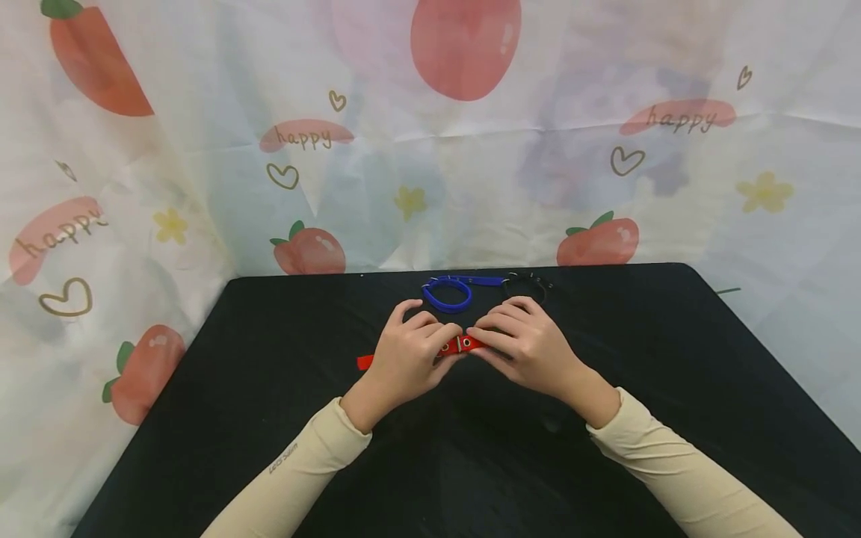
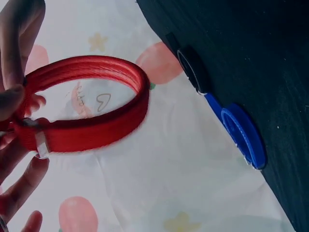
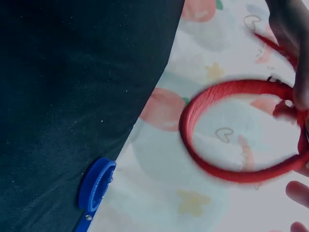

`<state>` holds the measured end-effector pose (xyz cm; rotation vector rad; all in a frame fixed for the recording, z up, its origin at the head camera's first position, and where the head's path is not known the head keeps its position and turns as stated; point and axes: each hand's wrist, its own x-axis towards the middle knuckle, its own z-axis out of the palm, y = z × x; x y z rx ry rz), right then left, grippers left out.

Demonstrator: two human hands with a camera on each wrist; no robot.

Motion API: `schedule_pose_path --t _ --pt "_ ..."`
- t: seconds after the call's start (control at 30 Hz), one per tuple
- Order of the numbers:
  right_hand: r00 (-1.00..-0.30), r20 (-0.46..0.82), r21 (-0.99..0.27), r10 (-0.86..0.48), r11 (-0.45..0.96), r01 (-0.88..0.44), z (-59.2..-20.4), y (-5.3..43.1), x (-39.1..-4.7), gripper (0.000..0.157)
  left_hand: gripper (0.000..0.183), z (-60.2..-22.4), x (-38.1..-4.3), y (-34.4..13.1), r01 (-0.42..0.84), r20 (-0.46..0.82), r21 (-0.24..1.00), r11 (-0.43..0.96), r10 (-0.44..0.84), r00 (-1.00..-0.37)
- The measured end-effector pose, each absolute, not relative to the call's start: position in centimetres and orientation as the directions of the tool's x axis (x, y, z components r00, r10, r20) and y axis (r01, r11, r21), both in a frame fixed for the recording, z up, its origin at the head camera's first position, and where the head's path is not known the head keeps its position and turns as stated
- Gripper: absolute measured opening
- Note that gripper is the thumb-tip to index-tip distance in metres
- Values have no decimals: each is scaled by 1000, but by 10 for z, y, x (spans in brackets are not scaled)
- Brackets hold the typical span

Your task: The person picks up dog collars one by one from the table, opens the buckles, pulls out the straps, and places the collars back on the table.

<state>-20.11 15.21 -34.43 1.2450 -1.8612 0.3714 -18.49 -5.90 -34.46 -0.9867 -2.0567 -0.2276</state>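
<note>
A red collar (image 1: 468, 343) with metal-ringed holes and a buckle is held up between both hands in the head view. My left hand (image 1: 406, 355) pinches it near the buckle, and a loose red end sticks out to the left of that hand. From the other side, my right hand (image 1: 531, 347) grips the strap between thumb and fingers. The left wrist view shows the red collar (image 2: 101, 133) bent into a closed loop, with a metal D-ring or keeper by the fingers. The loop (image 3: 231, 176) looks blurred in the right wrist view.
Beyond the hands, a blue collar (image 1: 430, 301) lies near the far edge of the black-covered table (image 1: 289, 418). A black collar (image 1: 546, 291) lies at its right, touching the blue strap end. A printed curtain (image 1: 471, 172) hangs behind the table.
</note>
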Motion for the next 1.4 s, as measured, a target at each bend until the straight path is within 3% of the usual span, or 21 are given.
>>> schedule_pose_path --t 0.17,0.4,0.5,0.7,0.93,1.4 --pt "-188 784 129 -592 451 -883 -346 155 -200 37 25 -344 -184 -60 711 724 -177 681 579 -374" --pt "-172 780 177 -602 475 -862 -346 154 -198 38 20 -341 -180 -59 652 611 -169 739 598 -519" --pt "-176 783 172 -597 480 -860 -346 154 -198 39 21 -339 -180 -59 647 575 -171 744 608 -547" --pt "-152 774 207 -615 472 -857 -344 148 -198 38 20 -338 -183 -61 677 611 -185 713 623 -489" --pt "-117 792 231 -599 472 -851 -343 145 -197 38 34 -341 -185 -62 703 665 -190 685 617 -421" --pt "-177 759 179 -627 462 -869 -341 154 -196 39 25 -343 -184 -63 701 698 -157 695 580 -420"
